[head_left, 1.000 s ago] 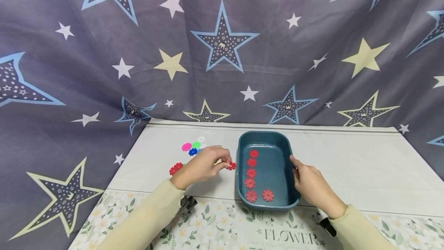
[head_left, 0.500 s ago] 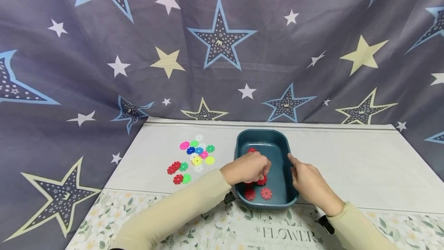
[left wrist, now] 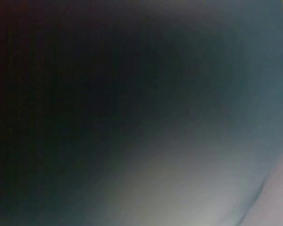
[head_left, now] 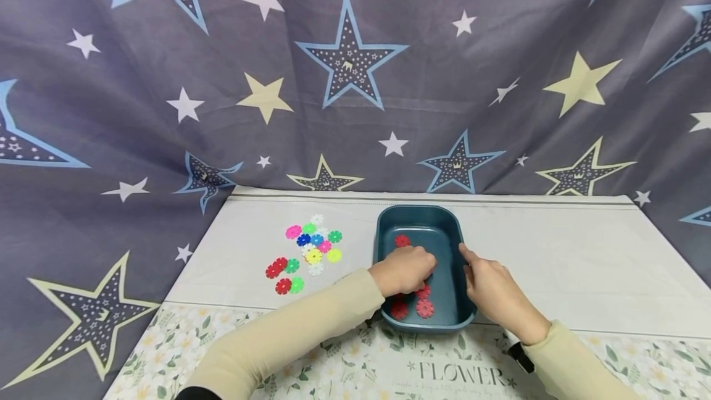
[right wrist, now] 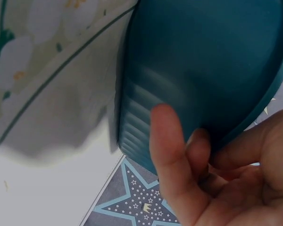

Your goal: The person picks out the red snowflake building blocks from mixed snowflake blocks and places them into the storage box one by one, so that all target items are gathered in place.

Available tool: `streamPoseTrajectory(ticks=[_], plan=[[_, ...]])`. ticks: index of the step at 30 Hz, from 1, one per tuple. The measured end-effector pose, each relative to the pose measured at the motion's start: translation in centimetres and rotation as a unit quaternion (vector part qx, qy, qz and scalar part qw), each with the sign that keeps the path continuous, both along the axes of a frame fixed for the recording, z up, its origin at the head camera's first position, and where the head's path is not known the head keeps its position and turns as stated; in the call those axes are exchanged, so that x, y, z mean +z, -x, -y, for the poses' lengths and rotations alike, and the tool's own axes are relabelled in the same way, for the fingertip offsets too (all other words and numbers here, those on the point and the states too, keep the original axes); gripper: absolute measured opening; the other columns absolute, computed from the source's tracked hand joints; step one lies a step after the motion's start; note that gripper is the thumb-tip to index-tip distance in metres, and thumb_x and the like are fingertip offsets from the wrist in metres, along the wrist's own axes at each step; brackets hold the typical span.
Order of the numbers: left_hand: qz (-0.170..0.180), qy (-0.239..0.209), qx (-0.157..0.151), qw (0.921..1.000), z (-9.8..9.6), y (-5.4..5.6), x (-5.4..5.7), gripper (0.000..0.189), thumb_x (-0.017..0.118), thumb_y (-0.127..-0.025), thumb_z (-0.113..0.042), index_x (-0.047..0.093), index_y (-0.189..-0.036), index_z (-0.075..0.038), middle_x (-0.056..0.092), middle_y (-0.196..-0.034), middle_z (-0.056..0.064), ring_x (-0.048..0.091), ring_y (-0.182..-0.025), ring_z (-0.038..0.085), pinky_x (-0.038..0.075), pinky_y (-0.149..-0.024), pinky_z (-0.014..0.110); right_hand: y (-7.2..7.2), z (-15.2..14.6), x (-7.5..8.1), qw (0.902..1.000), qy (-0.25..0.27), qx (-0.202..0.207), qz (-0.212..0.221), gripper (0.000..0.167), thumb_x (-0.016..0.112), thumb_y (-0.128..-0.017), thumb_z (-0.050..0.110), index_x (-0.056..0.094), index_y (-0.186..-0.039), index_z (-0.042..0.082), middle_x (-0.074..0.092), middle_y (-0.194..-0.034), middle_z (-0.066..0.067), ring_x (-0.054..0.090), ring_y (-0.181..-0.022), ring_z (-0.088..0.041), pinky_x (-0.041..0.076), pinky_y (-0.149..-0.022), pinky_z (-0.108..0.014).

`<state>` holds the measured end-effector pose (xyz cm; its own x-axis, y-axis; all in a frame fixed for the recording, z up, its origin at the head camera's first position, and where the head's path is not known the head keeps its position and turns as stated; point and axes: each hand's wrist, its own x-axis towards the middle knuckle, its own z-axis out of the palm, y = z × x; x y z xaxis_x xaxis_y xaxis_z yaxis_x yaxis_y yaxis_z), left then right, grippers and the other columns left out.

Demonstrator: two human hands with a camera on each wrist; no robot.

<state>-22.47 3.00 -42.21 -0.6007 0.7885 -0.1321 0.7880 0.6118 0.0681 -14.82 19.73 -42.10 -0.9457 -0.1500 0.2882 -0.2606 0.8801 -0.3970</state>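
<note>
The tray (head_left: 420,211) is clamped at three o'clock by the right hand (head_left: 498,289). Towards nine, whether the left hand (head_left: 404,269) has fingers clamped cannot be told.

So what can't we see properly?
Head view: the left hand hides its own fingertips and part of a red piece.
Head view: small print under FLOWER, too tiny to read.
Left wrist view: nearly everything, dark and blurred.
Right wrist view: inside of the tray, behind its wall.

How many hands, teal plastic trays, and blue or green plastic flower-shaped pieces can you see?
Left hand and right hand: 2
Teal plastic tray: 1
Dark blue flower-shaped piece: 1
Lighter blue flower-shaped piece: 1
Bright green flower-shaped pieces: 2
Darker green flower-shaped pieces: 2
Total: 9
</note>
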Motion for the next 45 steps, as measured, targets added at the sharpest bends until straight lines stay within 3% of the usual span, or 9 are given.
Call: streamPoseTrajectory(ticks=[4,10,14,19,24,29,35,40,45], plan=[[-0.014,0.0,0.004,0.9999,0.2,0.0,0.3,0.026,0.077,-0.079,-0.018,0.055,-0.066,-0.018,0.05,-0.058,-0.007,0.052,-0.058,0.009,0.044,-0.053,0.025,0.0,0.1,0.1,1.0,0.002,0.0,0.004,0.04,0.057,-0.087,-0.002,0.052,-0.125,-0.013,0.063,-0.105,-0.03,0.064,-0.076,-0.034,0.049,-0.06,-0.044],[-0.011,-0.053,0.005,0.9985,2.3,0.3,2.5,0.024,0.074,-0.082,-0.016,0.051,-0.074,-0.017,0.05,-0.063,-0.007,0.051,-0.061,0.007,0.042,-0.056,0.023,0.0,0.0,0.3,1.0,-0.001,-0.002,0.007,0.041,0.056,-0.087,-0.003,0.051,-0.126,-0.013,0.063,-0.104,-0.029,0.063,-0.07,-0.029,0.048,-0.059,-0.042],[-0.006,-0.114,0.023,0.9932,5.3,0.9,4.0,0.019,0.074,-0.082,-0.012,0.056,-0.081,-0.016,0.054,-0.07,-0.009,0.053,-0.066,0.007,0.044,-0.06,0.022,0.0,-0.1,0.4,1.0,-0.005,-0.004,0.007,0.041,0.056,-0.087,-0.003,0.051,-0.126,-0.013,0.063,-0.103,-0.03,0.06,-0.066,-0.025,0.046,-0.057,-0.04],[-0.003,-0.148,0.08,0.9857,10.7,2.0,4.6,0.017,0.076,-0.08,-0.011,0.063,-0.089,-0.011,0.059,-0.074,-0.005,0.055,-0.069,0.01,0.046,-0.066,0.027,-0.1,-0.3,0.4,0.9999,-0.008,-0.002,0.011,0.041,0.055,-0.087,-0.003,0.051,-0.126,-0.014,0.062,-0.104,-0.03,0.06,-0.066,-0.025,0.046,-0.057,-0.038],[0.009,-0.122,0.145,0.9819,15.4,3.4,3.8,0.015,0.074,-0.081,-0.01,0.067,-0.094,-0.009,0.059,-0.074,-0.004,0.054,-0.069,0.013,0.045,-0.068,0.033,-0.2,-0.6,0.4,0.9999,-0.012,-0.004,0.008,0.04,0.056,-0.086,-0.004,0.051,-0.125,-0.015,0.062,-0.103,-0.031,0.061,-0.068,-0.027,0.047,-0.059,-0.041],[0.027,-0.089,0.21,0.9731,19.2,5.4,1.8,0.021,0.073,-0.082,-0.01,0.067,-0.102,-0.006,0.062,-0.082,0.002,0.056,-0.075,0.018,0.047,-0.076,0.039,-0.1,-0.6,0.3,0.9999,-0.013,-0.003,0.01,0.04,0.056,-0.086,-0.004,0.051,-0.125,-0.015,0.063,-0.101,-0.031,0.057,-0.061,-0.022,0.045,-0.056,-0.039],[0.052,-0.112,0.309,0.9431,22.5,7.5,-0.3,0.037,0.071,-0.081,-0.009,0.062,-0.117,-0.006,0.062,-0.092,0.009,0.054,-0.079,0.022,0.046,-0.079,0.042,-0.1,-0.4,0.2,0.9998,-0.009,-0.001,0.02,0.04,0.055,-0.087,-0.004,0.05,-0.126,-0.014,0.063,-0.1,-0.031,0.05,-0.056,-0.017,0.042,-0.053,-0.035],[0.055,-0.103,0.33,0.9368,23.9,8.4,-1.0,0.045,0.073,-0.083,-0.014,0.058,-0.124,-0.006,0.059,-0.102,0.012,0.055,-0.088,0.024,0.045,-0.085,0.044,-0.1,-0.1,0.3,0.9998,-0.011,0.002,0.019,0.041,0.055,-0.087,-0.004,0.051,-0.126,-0.014,0.063,-0.1,-0.03,0.049,-0.055,-0.016,0.041,-0.054,-0.035],[0.061,-0.097,0.345,0.9317,24.4,8.5,-0.8,0.039,0.074,-0.082,-0.013,0.061,-0.119,-0.005,0.059,-0.1,0.013,0.053,-0.085,0.025,0.045,-0.083,0.043,-0.1,0.2,0.4,0.9998,-0.013,0.005,0.015,0.041,0.055,-0.087,-0.004,0.051,-0.126,-0.014,0.065,-0.091,-0.027,0.046,-0.053,-0.015,0.04,-0.053,-0.035]])
